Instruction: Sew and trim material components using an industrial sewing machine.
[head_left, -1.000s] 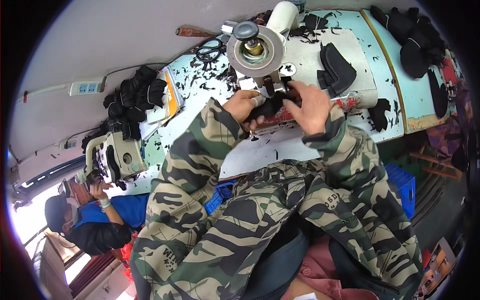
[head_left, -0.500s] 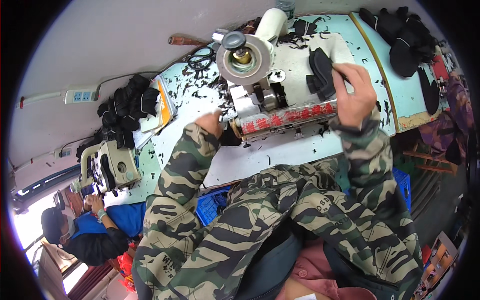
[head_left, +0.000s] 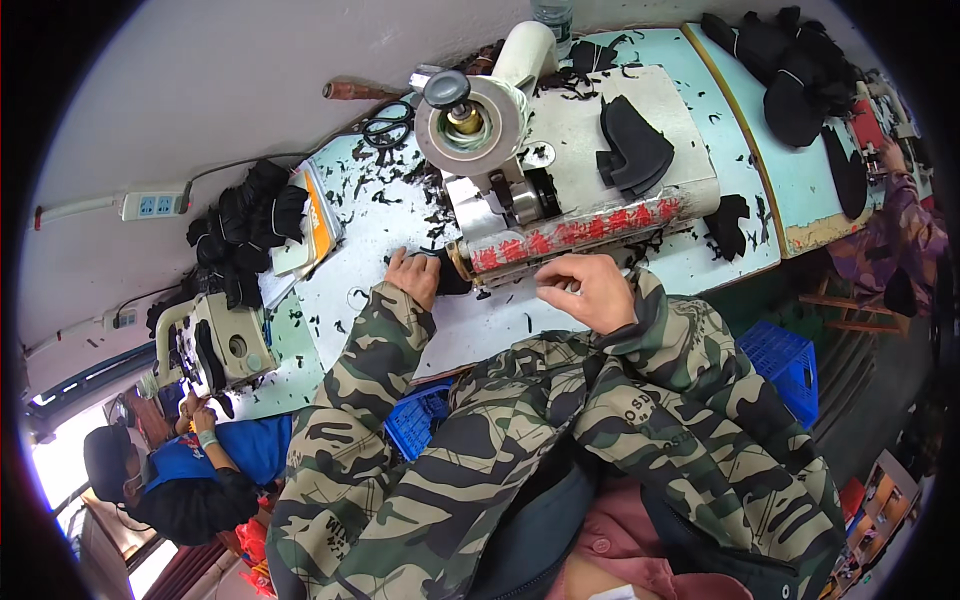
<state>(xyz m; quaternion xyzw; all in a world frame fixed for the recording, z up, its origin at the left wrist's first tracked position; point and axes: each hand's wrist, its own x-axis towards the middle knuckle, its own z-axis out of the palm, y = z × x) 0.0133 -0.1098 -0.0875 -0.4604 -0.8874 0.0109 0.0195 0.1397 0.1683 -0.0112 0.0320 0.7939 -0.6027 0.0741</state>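
Observation:
A white bench machine (head_left: 560,125) with a round grey disc and a black knob stands on the table. Along its front runs a metal bar (head_left: 575,238) with red lettering. At the bar's left end, my left hand (head_left: 412,277) has its fingers closed over a small black fabric piece (head_left: 455,274), part of which is hidden by the hand and machine. In front of the bar is my right hand (head_left: 592,291), fingers loosely curled, thumb and forefinger apart, with nothing visible in it. Curved black fabric pieces (head_left: 637,148) lie on the machine's flat top.
Black scraps (head_left: 370,190) litter the table, with scissors (head_left: 388,125) behind. Bundled black pieces lie left (head_left: 250,220) and far right (head_left: 800,75). Blue crates (head_left: 780,370) stand below. One co-worker (head_left: 190,460) sits left at another machine; a co-worker's sleeve (head_left: 900,225) shows right.
My right hand has let go of the curved black pieces on the machine top and come down in front of the bar. My left hand stays by the bar's left end.

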